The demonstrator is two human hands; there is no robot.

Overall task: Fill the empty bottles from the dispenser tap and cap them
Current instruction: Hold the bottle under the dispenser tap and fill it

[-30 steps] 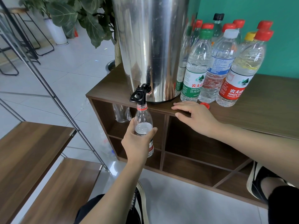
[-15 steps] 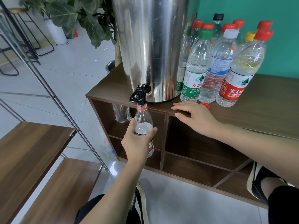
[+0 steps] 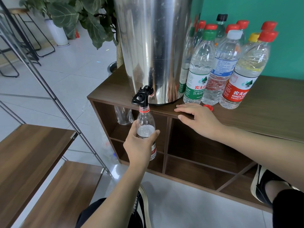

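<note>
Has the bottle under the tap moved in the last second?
No. The bottle, gripped by the left hand, keeps its mouth right beneath the black tap, as before.

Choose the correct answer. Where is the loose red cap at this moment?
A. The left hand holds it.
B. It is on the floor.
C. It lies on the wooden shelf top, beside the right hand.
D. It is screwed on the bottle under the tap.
C: the loose red cap lies on the shelf top just behind the right hand, while the bottle gripped by the left hand under the tap is uncapped.
</note>
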